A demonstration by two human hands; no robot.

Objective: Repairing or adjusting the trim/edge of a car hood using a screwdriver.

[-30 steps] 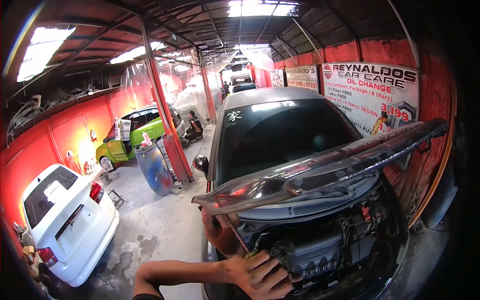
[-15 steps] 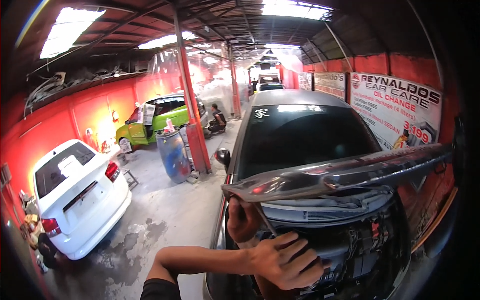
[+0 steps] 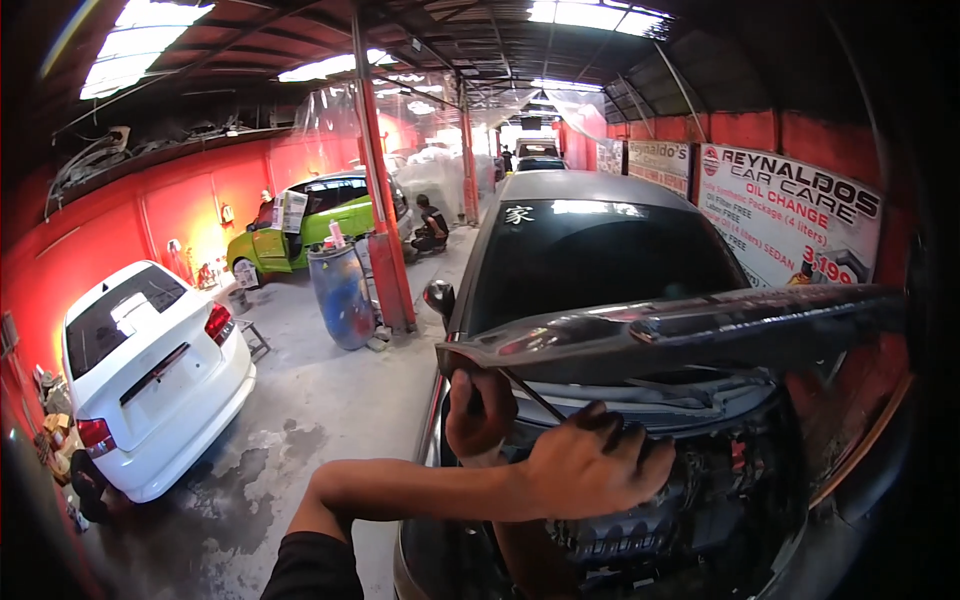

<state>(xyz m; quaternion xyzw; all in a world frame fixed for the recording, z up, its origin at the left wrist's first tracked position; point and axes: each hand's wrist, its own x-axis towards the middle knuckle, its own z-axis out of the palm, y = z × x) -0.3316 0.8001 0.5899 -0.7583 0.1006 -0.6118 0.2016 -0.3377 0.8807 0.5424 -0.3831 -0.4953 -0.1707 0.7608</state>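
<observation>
A dark car hood (image 3: pixel 600 335) is raised in front of me, its near left corner just above my right hand (image 3: pixel 482 412). That hand comes up from behind my left forearm, its fingers curled below the corner. What they close on is hidden. A thin rod (image 3: pixel 535 396) slants down and right from the hood's underside. My left hand (image 3: pixel 595 465), reaching across in front of the right arm, is closed around the rod's lower part. Its fingers are slightly blurred. Below both hands lies the engine bay (image 3: pixel 640 535) of the dark car (image 3: pixel 600 250).
A white car (image 3: pixel 165 400) stands at left. Further back are a blue drum (image 3: pixel 341 300), a red post (image 3: pixel 392 280), a green car (image 3: pixel 270 247) and a crouching person (image 3: pixel 431 222). A large sign (image 3: pixel 770 215) hangs on the right wall.
My left hand has moved right and slightly up, away from my right hand, and more of the rod shows between them. The view has shifted slightly.
</observation>
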